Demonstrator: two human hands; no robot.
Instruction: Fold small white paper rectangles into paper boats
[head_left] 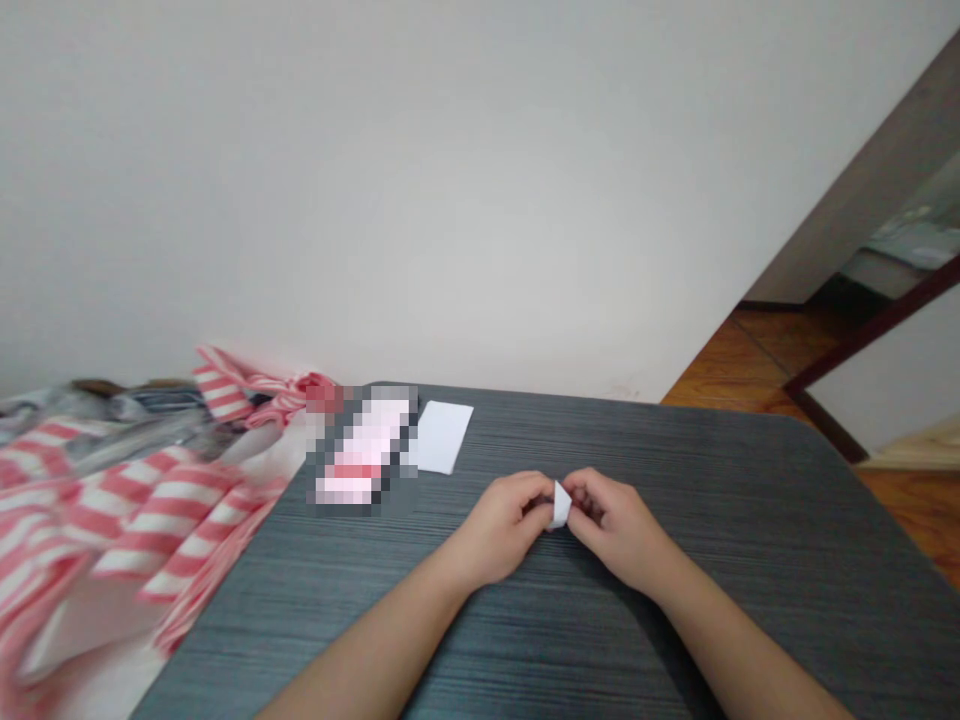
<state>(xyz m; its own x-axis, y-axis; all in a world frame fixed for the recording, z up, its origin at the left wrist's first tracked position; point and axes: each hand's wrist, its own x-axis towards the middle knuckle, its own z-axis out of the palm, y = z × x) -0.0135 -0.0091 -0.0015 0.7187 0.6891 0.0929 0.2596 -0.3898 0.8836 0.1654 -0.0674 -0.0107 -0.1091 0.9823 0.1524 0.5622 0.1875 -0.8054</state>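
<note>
My left hand (504, 522) and my right hand (615, 520) meet over the middle of a dark grey wood-grain table (720, 520). Both pinch a small folded piece of white paper (560, 503) between their fingertips. The paper stands up between the thumbs, just above the tabletop. Both sets of fingers are curled closed round it, and most of the paper is hidden by them.
A white sheet of paper (444, 436) lies at the table's far edge, next to a blurred-out pink and white object (365, 452). Red and white striped plastic bags (127, 510) crowd the left side. A plain wall stands behind; wooden floor (739, 365) shows at right.
</note>
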